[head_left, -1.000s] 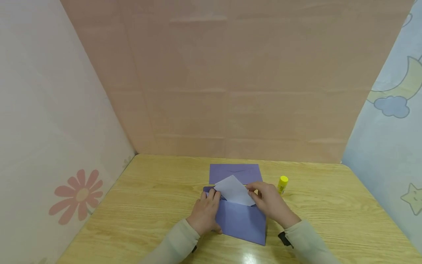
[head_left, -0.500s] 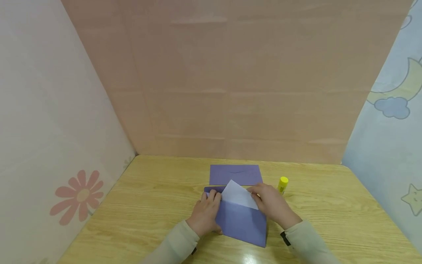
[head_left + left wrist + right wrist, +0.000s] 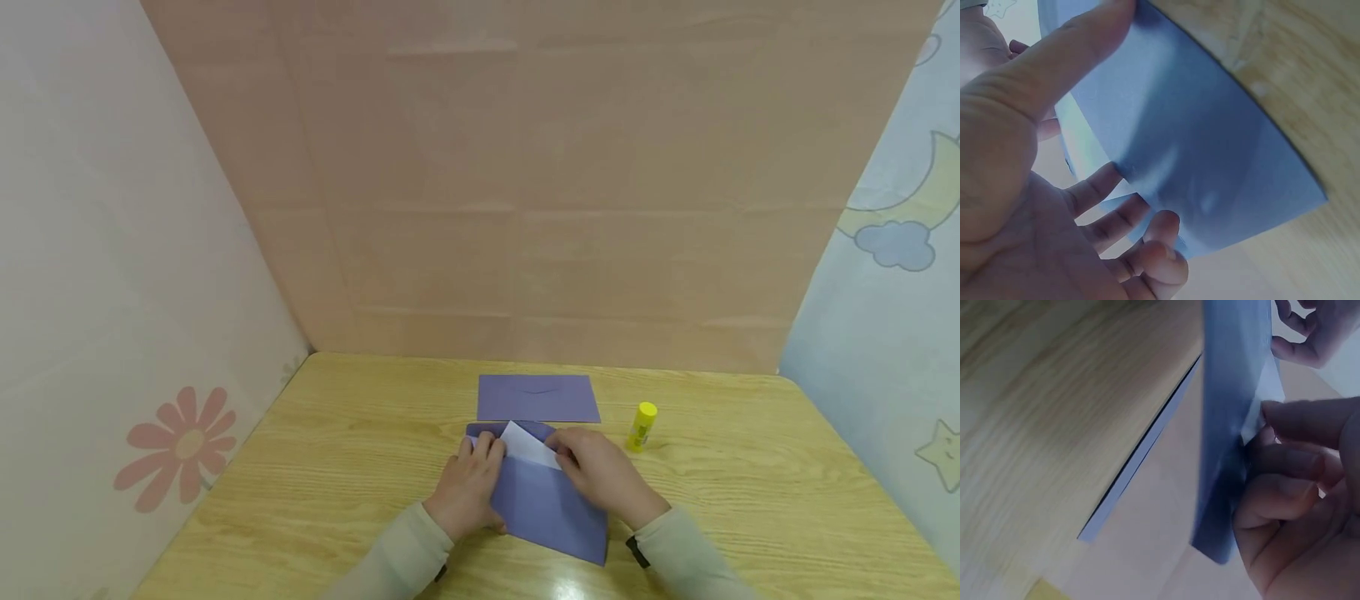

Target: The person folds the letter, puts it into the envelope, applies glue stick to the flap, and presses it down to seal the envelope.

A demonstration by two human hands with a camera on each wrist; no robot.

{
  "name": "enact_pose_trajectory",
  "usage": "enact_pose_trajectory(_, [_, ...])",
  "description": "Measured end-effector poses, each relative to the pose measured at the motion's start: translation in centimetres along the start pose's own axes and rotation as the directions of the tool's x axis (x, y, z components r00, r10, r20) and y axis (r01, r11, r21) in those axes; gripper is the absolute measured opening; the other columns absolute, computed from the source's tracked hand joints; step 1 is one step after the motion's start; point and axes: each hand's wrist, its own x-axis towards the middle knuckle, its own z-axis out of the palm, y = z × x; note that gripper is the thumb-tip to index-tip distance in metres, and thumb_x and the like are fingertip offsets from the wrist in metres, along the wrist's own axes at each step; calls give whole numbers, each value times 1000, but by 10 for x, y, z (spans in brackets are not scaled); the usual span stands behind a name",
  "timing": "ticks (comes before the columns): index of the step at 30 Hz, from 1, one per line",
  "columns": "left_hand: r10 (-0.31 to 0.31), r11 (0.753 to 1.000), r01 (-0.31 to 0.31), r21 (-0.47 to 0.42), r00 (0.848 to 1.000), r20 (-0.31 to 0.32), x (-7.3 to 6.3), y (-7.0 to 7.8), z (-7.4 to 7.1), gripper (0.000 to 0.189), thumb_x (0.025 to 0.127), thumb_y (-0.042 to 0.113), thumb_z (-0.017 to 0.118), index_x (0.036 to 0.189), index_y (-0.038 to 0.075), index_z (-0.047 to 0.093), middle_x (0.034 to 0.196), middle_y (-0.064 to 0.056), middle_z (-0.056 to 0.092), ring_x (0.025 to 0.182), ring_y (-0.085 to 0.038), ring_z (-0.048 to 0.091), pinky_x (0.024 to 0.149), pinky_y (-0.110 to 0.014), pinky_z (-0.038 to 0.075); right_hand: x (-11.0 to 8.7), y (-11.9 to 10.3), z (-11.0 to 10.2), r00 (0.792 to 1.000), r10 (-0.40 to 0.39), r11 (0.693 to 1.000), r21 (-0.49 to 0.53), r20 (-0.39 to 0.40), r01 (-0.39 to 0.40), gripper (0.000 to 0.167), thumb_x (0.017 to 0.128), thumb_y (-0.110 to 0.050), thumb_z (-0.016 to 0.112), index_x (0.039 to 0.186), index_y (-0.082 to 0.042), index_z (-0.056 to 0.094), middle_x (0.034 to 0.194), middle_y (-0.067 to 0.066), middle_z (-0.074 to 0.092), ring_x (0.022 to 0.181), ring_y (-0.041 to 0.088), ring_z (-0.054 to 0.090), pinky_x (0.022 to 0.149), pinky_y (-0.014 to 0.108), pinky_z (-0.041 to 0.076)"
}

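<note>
A purple envelope (image 3: pixel 551 512) is tilted in front of me with its flap up. From its opening pokes the pointed corner of a white sheet of paper (image 3: pixel 527 447). My left hand (image 3: pixel 463 487) grips the envelope's left side, thumb on the near face and fingers over the opening, as the left wrist view shows. At the opening's right end, my right hand (image 3: pixel 603 473) pinches the paper's edge between thumb and finger. Most of the sheet is hidden inside the envelope (image 3: pixel 1210 144).
Behind lies a second purple envelope (image 3: pixel 537 400), flat with its flap folded down. A yellow glue stick (image 3: pixel 642 427) stands upright on the wooden table (image 3: pixel 360 433), right of the envelopes. Beyond the table's back edge rises a tan paper backdrop (image 3: pixel 525 208).
The white sheet has slid deeper into the envelope, so a smaller corner shows. My right hand has moved down with it and a little left. The left hand has stayed in place.
</note>
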Motion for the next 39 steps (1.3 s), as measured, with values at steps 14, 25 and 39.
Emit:
enact_pose_trajectory(14, [-10,1000,6,-16,979,-205,-1,-14,2,86,69,31,91,140,6,48,144,-23,42,120,-39,50,84,-48,53,2,0,1,958,280,910,298,67,-287,21,83,-8,79,100,-7,67,77,-6,59,68,7,51,60,23,44])
enact_pose_trajectory(25, [-228,654,56,-754,966,-125,6,-39,-8,32,103,17,56,128,-1,48,109,-17,62,100,-31,61,83,-42,53,5,0,-2,851,520,720,575,-76,-389,26,89,-7,74,109,3,60,87,9,65,70,12,55,63,22,47])
enact_pose_trajectory(39, [-23,396,38,-918,999,32,8,-36,-10,29,109,16,42,134,3,50,93,-16,69,83,-41,65,62,-36,55,7,-4,-13,919,392,740,612,-55,-279,13,100,-5,58,110,2,61,86,11,64,64,10,53,58,24,46])
